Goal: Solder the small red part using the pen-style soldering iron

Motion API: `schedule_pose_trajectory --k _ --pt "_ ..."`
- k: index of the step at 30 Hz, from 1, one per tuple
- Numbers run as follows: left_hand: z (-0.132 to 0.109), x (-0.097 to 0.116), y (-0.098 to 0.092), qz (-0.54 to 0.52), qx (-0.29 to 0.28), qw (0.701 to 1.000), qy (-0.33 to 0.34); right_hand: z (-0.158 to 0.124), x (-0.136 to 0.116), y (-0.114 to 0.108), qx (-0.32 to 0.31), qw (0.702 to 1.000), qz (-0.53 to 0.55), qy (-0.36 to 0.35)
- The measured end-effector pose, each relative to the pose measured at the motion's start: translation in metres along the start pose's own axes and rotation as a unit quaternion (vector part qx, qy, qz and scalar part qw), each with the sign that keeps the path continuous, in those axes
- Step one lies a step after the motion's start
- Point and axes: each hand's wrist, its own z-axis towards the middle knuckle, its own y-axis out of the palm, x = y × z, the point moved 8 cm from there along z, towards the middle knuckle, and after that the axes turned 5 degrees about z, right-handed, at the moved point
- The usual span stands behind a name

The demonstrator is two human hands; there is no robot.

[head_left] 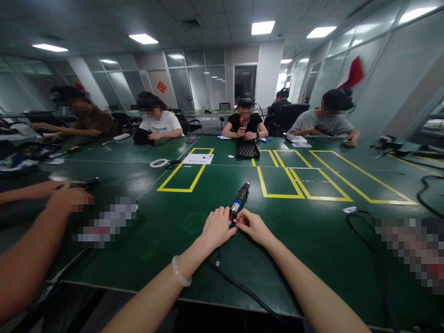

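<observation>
A long black power tool (239,200) lies on the green table in front of me. It has a metal tip at its far end, and a blue-and-silver cylinder shows along its body. My left hand (218,225) is closed around the near end from the left and partly covers it. From the right, my right hand (255,225) pinches at a small red part (233,222) at that same end. Fingertips hide most of this part, so its exact kind is unclear. Below my hands a black cable (239,287) runs toward the table's front edge.
Another person's hands (67,194) hold a dark tool at left. Yellow tape outlines (280,196) mark the green table (194,222). A black tray (247,149) stands before the person opposite. Several people sit around. Cables (360,231) lie at right.
</observation>
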Motion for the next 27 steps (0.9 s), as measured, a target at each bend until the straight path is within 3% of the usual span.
schedule_pose_trajectory --k 8,20,27 --pt "0.004 0.003 -0.005 -0.003 -0.015 1.000 -0.020 -0.001 -0.016 -0.002 -0.005 1.000 -0.004 -0.026" --pt "0.003 0.005 -0.005 -0.006 0.001 0.999 -0.052 -0.002 0.019 -0.023 0.075 0.994 0.070 0.042" --pt "0.006 -0.004 -0.006 -0.004 -0.007 0.999 -0.049 -0.004 0.013 -0.024 0.061 0.996 0.062 0.034"
